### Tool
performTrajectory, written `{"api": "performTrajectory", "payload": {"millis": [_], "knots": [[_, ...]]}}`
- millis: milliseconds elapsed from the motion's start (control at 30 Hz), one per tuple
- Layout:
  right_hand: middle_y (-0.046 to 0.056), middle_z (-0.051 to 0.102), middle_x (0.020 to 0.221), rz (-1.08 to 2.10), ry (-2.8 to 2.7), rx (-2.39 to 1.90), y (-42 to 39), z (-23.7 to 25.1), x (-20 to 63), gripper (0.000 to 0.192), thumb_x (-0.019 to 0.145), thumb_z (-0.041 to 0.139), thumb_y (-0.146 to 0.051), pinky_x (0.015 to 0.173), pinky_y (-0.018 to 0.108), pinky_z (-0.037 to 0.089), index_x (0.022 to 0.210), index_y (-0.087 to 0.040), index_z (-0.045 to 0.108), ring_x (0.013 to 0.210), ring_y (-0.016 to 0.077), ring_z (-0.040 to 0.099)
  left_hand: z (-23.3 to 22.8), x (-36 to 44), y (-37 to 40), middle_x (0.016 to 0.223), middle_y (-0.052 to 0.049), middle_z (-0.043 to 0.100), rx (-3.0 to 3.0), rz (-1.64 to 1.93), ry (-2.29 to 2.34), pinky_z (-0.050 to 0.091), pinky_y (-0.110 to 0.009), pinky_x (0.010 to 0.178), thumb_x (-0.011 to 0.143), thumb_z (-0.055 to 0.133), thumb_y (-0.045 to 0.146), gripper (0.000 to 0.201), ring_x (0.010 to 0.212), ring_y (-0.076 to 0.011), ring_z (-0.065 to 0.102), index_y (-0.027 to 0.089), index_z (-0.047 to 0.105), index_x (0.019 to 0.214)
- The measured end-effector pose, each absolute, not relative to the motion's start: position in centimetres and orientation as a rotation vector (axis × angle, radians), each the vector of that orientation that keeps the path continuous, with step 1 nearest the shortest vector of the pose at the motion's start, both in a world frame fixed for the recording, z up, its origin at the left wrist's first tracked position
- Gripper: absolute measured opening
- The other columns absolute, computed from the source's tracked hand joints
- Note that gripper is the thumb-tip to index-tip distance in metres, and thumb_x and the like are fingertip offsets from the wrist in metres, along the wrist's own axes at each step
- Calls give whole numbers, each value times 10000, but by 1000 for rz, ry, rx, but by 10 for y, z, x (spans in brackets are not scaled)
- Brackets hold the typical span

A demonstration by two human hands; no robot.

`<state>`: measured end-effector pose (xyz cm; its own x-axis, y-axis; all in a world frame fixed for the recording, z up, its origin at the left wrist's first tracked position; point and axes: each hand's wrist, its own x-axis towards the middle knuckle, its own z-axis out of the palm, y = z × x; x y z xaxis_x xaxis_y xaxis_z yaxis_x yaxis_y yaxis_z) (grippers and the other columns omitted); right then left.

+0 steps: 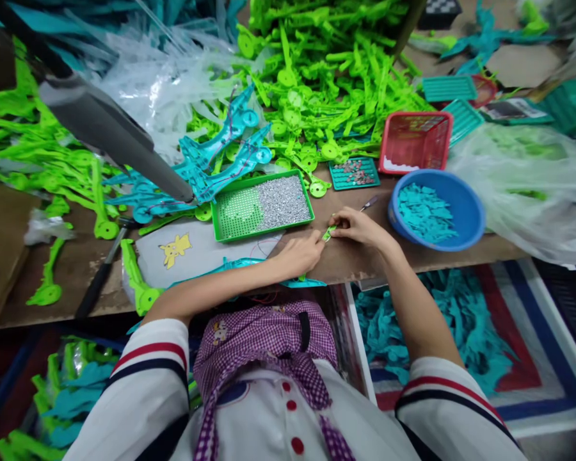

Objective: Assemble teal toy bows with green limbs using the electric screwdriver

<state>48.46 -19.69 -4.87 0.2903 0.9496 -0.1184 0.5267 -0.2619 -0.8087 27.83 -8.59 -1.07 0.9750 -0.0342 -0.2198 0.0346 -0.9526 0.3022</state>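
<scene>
small green part (pixel 329 234) is held between 2 hands over the tabletop (pixel 360 259), just right of scene centre, right of the green tray (pixel 240 235). left hand (pixel 301 252): grip drawn in, fingertips pinched at the part's near left end. right hand (pixel 356 227): grip narrowed to a thumb-and-finger pinch on the far right end. no gap seen at either pinch; anything else tucked under the fingers cannot be told.

step in hand, as judged: close fingertip work on 1 piece, hands nearly touching. whether something is being fitted, turned or checked cannot be told. for the next move, a steady left pinch and small right-finger adjustments would be called for, with the piece kept clear of the tray.

silver pieces (pixel 283 202) are heaped in the right half of the tray. a thin tool (pixel 368 203) is laid just beyond the right hand, not gripped. farther off, coppery pieces (pixel 355 173) are held in a small teal tray (pixel 338 182). at right, blue parts (pixel 425 214) are held in a blue basin (pixel 475 211). a long teal part (pixel 242 263) is laid along the near edge, partly covered by the left forearm.
</scene>
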Motion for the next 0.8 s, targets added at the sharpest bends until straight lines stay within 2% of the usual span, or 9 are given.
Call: {"api": "performTrajectory", "payload": {"millis": [133,233,400,500,633,800], "knots": [[32,590,848,817,-1301,-1913,-199,-46,483,290,739,765,-454,684,332,444,898,-216,716,720,177,537,-15,274,-72,1174,-170,616,2599,-232,73,483,-372,818,1020,396,255,390,965,-246,632,121,598,1326],[35,593,861,823,-1309,-1908,-199,-45,483,296,740,760,-466,697,335,444,898,-219,715,729,178,542,-21,273,-58,1091,-99,702,2346,-177,184,474,-341,903,1007,435,216,328,1009,-204,639,173,679,1222],[25,577,821,797,-1305,-1927,-199,-45,482,298,725,772,-468,687,336,443,877,-218,718,715,175,532,-25,273,-49,895,-49,765,2096,-229,337,464,-272,759,899,646,225,163,781,-147,658,169,764,996],[30,581,841,774,-1300,-1933,-200,-44,481,293,736,765,-462,693,342,452,891,-218,718,729,181,542,-29,276,-49,834,-44,762,2014,-224,378,434,-249,690,831,720,243,111,727,-133,641,163,779,881],[33,583,861,789,-1308,-1924,-200,-44,480,303,740,764,-477,707,346,466,895,-222,713,737,184,550,-36,283,-50,671,-17,696,1903,-260,495,361,-230,575,752,774,269,134,600,-100,551,136,754,740],[33,571,870,813,-1324,-1920,-199,-45,483,289,738,762,-449,706,341,465,901,-216,707,733,179,545,-37,295,-52,596,-4,639,1718,-389,601,361,-229,536,671,769,161,108,526,-79,484,124,685,614]]}}
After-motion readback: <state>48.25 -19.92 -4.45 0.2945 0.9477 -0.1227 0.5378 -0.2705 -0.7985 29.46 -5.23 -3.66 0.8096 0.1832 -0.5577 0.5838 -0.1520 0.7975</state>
